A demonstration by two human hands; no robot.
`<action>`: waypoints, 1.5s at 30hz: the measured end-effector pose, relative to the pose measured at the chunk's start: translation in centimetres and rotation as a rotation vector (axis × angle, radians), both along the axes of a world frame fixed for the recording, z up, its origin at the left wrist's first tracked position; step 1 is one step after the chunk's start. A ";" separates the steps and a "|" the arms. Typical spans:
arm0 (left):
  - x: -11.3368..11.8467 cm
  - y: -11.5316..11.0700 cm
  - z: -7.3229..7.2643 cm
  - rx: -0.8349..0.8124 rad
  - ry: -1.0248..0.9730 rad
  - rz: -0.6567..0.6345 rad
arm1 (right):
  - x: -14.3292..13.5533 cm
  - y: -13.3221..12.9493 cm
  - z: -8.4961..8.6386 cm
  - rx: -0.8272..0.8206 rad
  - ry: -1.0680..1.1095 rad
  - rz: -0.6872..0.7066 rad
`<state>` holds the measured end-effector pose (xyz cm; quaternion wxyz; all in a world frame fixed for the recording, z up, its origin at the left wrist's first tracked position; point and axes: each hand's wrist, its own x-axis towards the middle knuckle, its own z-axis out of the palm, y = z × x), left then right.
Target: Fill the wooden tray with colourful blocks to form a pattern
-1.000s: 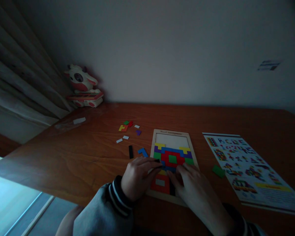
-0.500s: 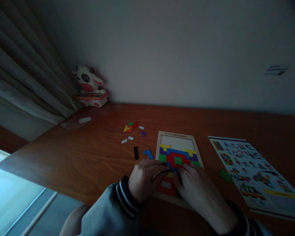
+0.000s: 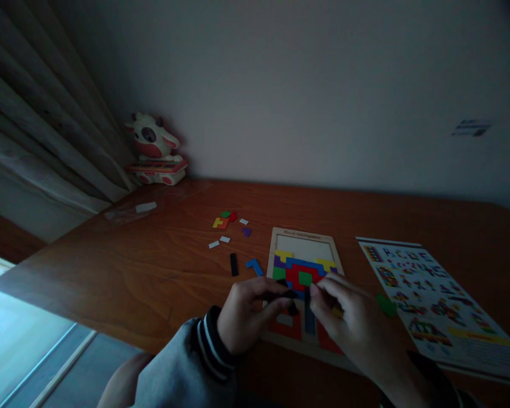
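Observation:
My left hand (image 3: 253, 309) is closed, with several small black puzzle pieces (image 3: 289, 294) pinched between thumb and fingers over the left side of the wooden puzzle board (image 3: 272, 255). Over the board's right half, my right hand (image 3: 355, 314) has thumb and forefinger pinched at the top of a dark bar-shaped piece (image 3: 308, 300); its lower end blurs into the strip below. Yellow, purple, blue, red and green pieces fill the middle of the board around a green square (image 3: 305, 278). The white base (image 3: 304, 248) shows at its top. Both hands hide parts of the lower board.
Left of the board lie a black bar (image 3: 233, 264), a blue angled piece (image 3: 254, 266), a purple piece (image 3: 246, 232), and several white and coloured pieces. A printed pattern sheet (image 3: 433, 300) and a green piece (image 3: 386, 306) are at right. A cow toy (image 3: 155, 150) stands at the back left.
My right hand has lifted slightly and shifted right, uncovering the lower middle of the board; a dark bar now shows at its fingertips. The black pieces in my left hand have tilted.

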<state>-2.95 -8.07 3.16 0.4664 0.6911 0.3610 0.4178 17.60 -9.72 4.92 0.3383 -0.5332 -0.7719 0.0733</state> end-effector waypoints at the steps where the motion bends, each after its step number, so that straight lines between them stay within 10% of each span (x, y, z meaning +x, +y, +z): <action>1: 0.1 0.0 -0.1 -0.078 -0.039 -0.011 | -0.3 -0.2 0.2 0.014 0.056 0.004; 12: 0.2 -0.1 -1.4 -0.276 -0.222 -0.011 | -3.1 -0.2 -2.1 0.063 0.146 -0.008; 45: -0.8 0.6 -0.6 -0.364 -0.442 0.048 | -4.1 0.0 -2.2 -0.584 0.892 0.119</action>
